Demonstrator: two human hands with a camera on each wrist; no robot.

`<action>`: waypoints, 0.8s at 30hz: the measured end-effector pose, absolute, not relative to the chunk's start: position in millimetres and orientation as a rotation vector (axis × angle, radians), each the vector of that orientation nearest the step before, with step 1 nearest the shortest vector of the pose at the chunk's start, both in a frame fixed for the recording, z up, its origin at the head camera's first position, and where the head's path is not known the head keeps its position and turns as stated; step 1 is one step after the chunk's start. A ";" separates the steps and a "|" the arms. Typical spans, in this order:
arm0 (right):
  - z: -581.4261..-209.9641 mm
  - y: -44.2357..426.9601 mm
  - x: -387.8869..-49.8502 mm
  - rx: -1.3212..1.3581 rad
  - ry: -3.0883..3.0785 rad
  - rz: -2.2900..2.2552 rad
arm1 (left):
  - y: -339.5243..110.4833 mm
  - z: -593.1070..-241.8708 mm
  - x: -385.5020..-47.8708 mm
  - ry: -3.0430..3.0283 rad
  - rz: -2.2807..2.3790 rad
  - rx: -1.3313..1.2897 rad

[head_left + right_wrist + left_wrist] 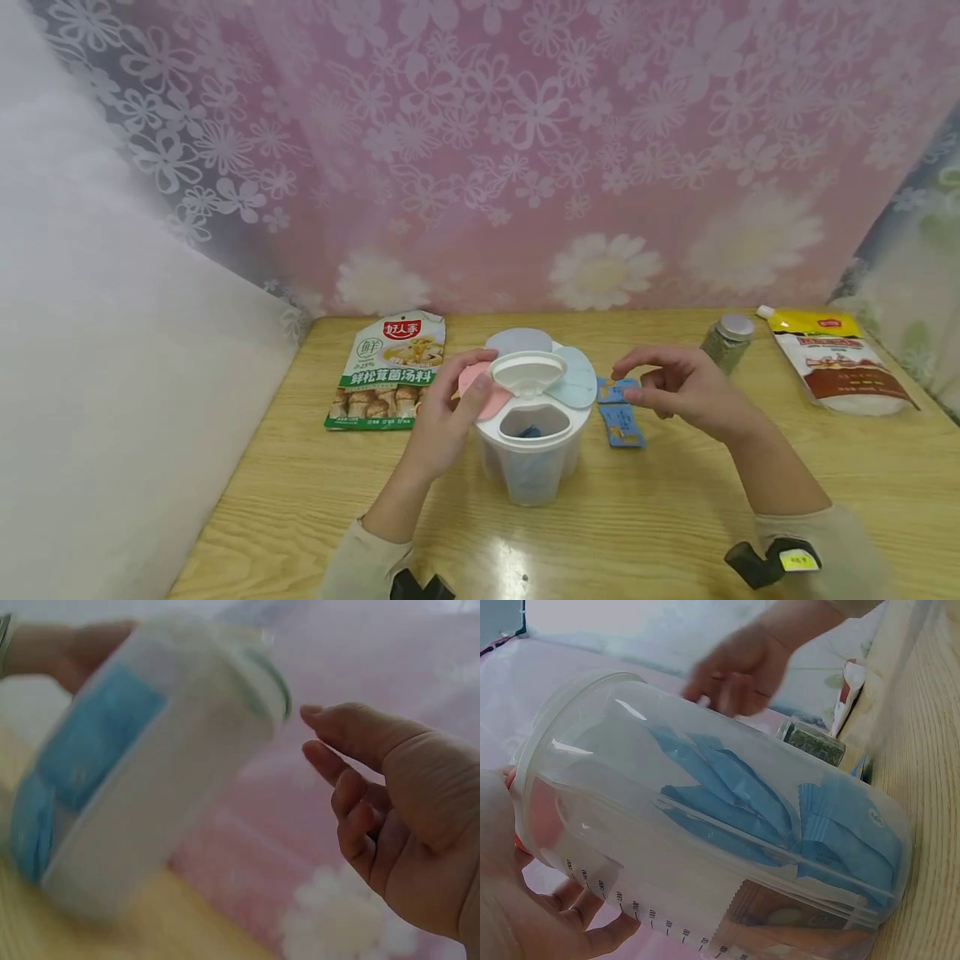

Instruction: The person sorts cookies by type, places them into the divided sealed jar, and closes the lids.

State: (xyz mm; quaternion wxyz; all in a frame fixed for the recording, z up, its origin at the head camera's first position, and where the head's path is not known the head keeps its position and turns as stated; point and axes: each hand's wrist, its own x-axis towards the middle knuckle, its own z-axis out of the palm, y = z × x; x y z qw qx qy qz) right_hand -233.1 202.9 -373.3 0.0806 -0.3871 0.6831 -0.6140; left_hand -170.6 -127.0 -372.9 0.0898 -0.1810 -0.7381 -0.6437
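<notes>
A clear storage container (531, 479) with a white top stands on the table. Its front white flap (528, 367) is raised, and blue sachets (742, 784) lie inside, seen through the wall. My left hand (442, 425) grips the container's left side by the pink lid (480, 388), thumb on top and fingers around the edge. To the right of it my right hand (693, 396) hovers with loosely bent fingers and nothing held. Two blue sachets (622, 427) lie on the table just beneath those fingers. In the right wrist view the container is blurred.
A green and white seasoning pouch (390, 375) lies behind on the left. A glass jar of green herbs (726, 343) stands beyond my right hand. Farther right is a yellow, white and brown bag (836, 358) with a white cap. A pink floral curtain (525, 167) hangs along the back edge.
</notes>
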 end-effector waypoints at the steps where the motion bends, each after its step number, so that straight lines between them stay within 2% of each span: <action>1: -380.5 207.4 -235.9 -1.109 2.066 -1.791 | -126.6 -373.2 -170.6 -2.197 -1.914 -0.535; 10: -441.5 232.6 -251.3 -0.814 2.287 -1.430 | -125.2 -374.3 -170.9 -2.200 -1.920 -0.528; 16: -459.1 237.8 -256.4 -0.807 2.369 -1.325 | -126.2 -374.0 -170.2 -2.212 -1.917 -0.501; 24: -463.9 237.7 -257.3 -0.908 2.390 -1.252 | -126.8 -372.4 -169.8 -2.213 -1.916 -0.504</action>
